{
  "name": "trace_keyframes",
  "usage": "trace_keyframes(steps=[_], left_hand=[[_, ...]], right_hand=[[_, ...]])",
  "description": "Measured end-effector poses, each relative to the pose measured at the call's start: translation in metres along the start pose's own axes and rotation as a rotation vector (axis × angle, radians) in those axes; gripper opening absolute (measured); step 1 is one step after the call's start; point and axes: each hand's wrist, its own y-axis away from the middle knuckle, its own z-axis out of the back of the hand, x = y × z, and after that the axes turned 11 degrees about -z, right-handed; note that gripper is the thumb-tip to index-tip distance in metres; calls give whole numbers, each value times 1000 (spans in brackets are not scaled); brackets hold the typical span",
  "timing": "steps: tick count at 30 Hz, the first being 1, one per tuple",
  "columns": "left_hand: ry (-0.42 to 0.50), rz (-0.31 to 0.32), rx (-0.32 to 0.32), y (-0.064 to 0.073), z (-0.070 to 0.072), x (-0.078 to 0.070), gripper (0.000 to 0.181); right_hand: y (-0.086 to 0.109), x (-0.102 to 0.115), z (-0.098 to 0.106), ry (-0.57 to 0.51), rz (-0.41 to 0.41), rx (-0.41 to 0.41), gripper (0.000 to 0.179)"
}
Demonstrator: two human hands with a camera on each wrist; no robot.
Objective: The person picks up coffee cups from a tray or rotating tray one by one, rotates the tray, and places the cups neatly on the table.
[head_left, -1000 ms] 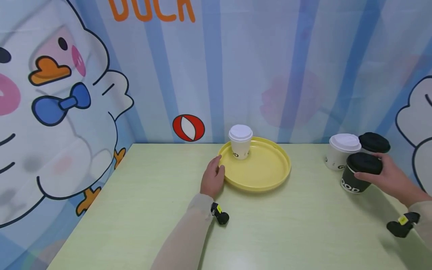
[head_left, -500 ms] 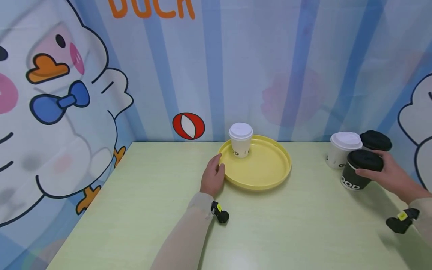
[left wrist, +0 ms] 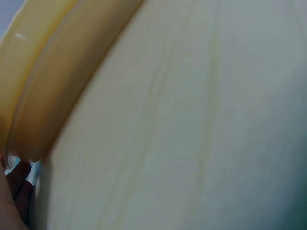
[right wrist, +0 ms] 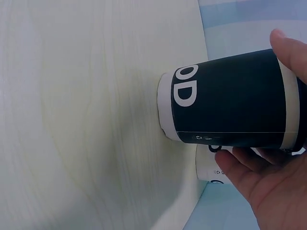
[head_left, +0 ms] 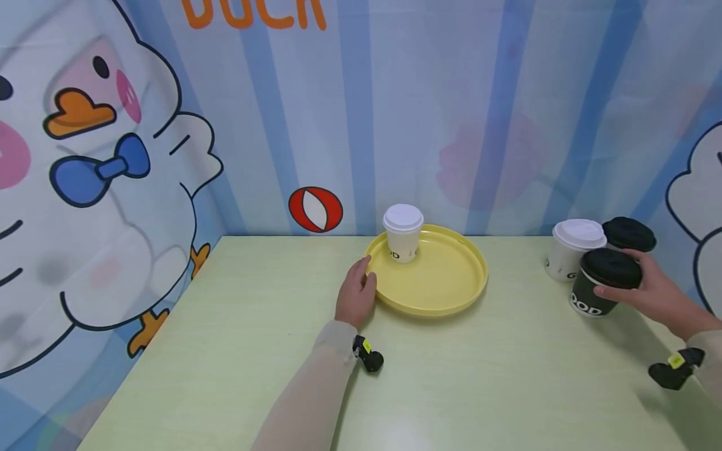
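My right hand [head_left: 657, 291] grips a dark paper coffee cup [head_left: 595, 297] near its black lid, thumb on one side and fingers on the other. White letters run round the cup's lower part [right wrist: 230, 103] in the right wrist view. Whether its base touches the table cannot be told. The left hand [head_left: 355, 295] rests at the left rim of a yellow round tray [head_left: 434, 291], its fingers touching the outer edge. On the tray's far left part stands a small white paper cup [head_left: 403, 241] with a white lid. The left wrist view shows only a bit of the fingers [left wrist: 21, 179].
Just behind the gripped cup stand a white-lidded white cup [head_left: 564, 257] and a black-lidded cup [head_left: 628, 235], the latter mostly hidden. A pale wood-look table [head_left: 254, 338] lies beneath everything. A printed blue curtain [head_left: 395, 113] hangs along its back edge.
Both hands, the tray and the cups stay nearly in place. The whole scene shifts slightly upward in the head view, as if the camera tilted.
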Motion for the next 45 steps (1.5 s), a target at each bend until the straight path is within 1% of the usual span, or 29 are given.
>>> trace_keyframes(steps=[3,6,9,10,14,18,21,24,27,30,34,37,40,45], left_hand=[[-1,5,0,-1,-1,0,51],[0,4,-4,-1,-1,-1,50],[3,-1,-8,-1,-1,-1,50],[6,-3,-9,-1,-1,-1,50],[4,-2,-9,0,-1,0,50],[1,0,-9,-1,-2,2,50],[4,-4,-11,0,-2,2,50],[2,-4,-12,-1,-2,3,50],[-1,0,-10,-1,-2,3,50],[1,7,-6,-2,-3,3,50],[5,14,-9,-2,-3,2,51],[5,15,-9,-2,-2,2,50],[7,16,-8,-2,-3,2,50],[4,11,-6,-1,-2,1,50]], right_hand=[[-2,-4,0,16,4,-31,119],[-7,-7,0,27,31,-99,118],[-10,-4,3,-1,65,-156,113],[-11,-1,4,-1,65,-179,112],[-4,22,14,-16,69,-206,104],[2,50,22,-45,91,-200,100],[1,68,23,-72,120,-190,99],[-1,84,19,-111,160,-167,96],[-4,98,8,-132,196,-143,92],[-8,110,-4,-137,238,-98,89],[-14,122,-27,-159,264,-6,85],[-21,127,-49,-179,244,35,80],[-27,128,-71,-211,203,63,75],[-37,126,-102,-319,110,155,69]])
